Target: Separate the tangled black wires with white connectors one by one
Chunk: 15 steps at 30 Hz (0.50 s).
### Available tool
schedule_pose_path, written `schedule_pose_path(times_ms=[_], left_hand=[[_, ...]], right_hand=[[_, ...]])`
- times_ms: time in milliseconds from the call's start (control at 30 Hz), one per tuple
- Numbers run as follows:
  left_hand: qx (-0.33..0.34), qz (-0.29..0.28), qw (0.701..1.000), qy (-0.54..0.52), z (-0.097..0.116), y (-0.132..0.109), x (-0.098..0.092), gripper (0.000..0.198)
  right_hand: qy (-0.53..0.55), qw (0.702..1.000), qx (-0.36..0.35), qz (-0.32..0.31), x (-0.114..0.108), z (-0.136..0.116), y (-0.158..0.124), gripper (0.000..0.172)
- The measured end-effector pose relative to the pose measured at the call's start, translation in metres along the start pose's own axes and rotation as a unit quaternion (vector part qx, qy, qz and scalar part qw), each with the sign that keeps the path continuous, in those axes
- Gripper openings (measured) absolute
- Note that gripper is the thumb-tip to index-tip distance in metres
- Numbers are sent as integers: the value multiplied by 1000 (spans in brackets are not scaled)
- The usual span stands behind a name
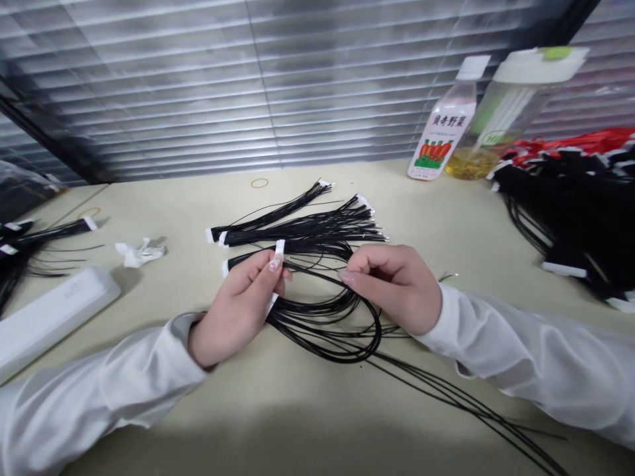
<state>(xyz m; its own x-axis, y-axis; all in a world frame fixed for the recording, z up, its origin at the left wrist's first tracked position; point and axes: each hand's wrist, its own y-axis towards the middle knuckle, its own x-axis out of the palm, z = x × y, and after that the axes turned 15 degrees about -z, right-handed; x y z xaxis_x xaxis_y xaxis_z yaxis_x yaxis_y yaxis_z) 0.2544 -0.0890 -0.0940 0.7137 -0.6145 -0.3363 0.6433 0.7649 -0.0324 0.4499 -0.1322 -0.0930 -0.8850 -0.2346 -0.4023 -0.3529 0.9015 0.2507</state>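
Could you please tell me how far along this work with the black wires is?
Looks done: two straight bundles of thin black wires with white ends lie side by side, and a large heap of bundles sits at right. In hand: the left hand holds a white end piece, and the right hand pinches wires. Remaining: this bundle's wires lie in loose loops.

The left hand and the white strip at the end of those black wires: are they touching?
Touching. The head view shows the left hand pinching the white strip of the black wires between its fingertips.
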Motion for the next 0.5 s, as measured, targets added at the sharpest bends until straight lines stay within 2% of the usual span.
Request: schedule_pose_path(times_ms=[500], left_hand=[[8, -7, 1000, 3, -1, 0, 0, 31]], right_hand=[[14, 1000, -10, -14, 0, 0, 0, 21]])
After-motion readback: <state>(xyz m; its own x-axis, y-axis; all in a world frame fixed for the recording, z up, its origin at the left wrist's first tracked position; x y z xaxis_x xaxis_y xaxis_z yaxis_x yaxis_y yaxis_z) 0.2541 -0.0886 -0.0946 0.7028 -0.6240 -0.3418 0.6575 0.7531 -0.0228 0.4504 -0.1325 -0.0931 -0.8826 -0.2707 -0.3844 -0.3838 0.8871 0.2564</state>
